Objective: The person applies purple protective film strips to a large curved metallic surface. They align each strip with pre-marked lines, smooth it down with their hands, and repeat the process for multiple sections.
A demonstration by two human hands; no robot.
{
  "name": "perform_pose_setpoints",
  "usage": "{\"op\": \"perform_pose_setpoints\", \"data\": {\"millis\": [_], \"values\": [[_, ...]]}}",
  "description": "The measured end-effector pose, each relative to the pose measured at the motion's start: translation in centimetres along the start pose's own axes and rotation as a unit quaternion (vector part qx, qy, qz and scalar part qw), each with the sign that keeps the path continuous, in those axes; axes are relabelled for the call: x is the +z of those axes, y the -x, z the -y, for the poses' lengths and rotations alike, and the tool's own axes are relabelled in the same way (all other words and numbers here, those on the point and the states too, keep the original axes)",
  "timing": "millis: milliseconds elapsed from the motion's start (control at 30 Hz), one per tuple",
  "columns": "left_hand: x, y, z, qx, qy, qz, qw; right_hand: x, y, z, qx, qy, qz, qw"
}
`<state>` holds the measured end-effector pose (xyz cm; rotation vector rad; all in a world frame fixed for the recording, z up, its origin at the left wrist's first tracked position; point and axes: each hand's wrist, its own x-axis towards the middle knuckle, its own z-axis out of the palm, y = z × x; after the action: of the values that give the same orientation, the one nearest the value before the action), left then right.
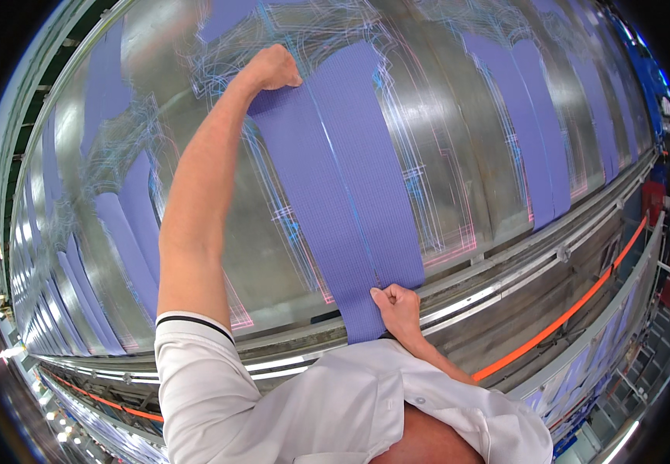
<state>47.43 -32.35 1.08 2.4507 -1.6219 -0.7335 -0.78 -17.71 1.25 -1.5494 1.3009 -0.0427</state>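
Right grip (398, 311) on purple fabric (350, 201)

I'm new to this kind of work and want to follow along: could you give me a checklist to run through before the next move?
1. Left hand on the purple panel: ok, closed at its upper left edge.
2. Right hand on the panel: ok, closed at its lower end.
3. Whole panel on the metal table: not ok, its lower end reaches past the near edge.
4. Blue line down the panel visible: ok, most of it shows between the hands.
5. Panel matched to the lines on the table: cannot tell, it covers whatever lies beneath.
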Motion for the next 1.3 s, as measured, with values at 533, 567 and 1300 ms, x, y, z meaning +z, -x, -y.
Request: {"op": "perform_pose_setpoints", "data": {"millis": [533,567,1300], "values": [[0.8,0.2,1.4,0.006,0.088,-0.019,0.996,0.0,0.0,0.3,0.048,-0.034,0.020,0.998],[0.9,0.2,1.3,0.002,0.085,-0.019,0.996,-0.1,0.1,0.4,0.047,-0.025,0.017,0.998],[16.8,21.3,-13.4,0.224,-0.063,-0.059,0.971,-1.6,0.2,0.5,-0.051,0.231,0.074,0.969]]}}
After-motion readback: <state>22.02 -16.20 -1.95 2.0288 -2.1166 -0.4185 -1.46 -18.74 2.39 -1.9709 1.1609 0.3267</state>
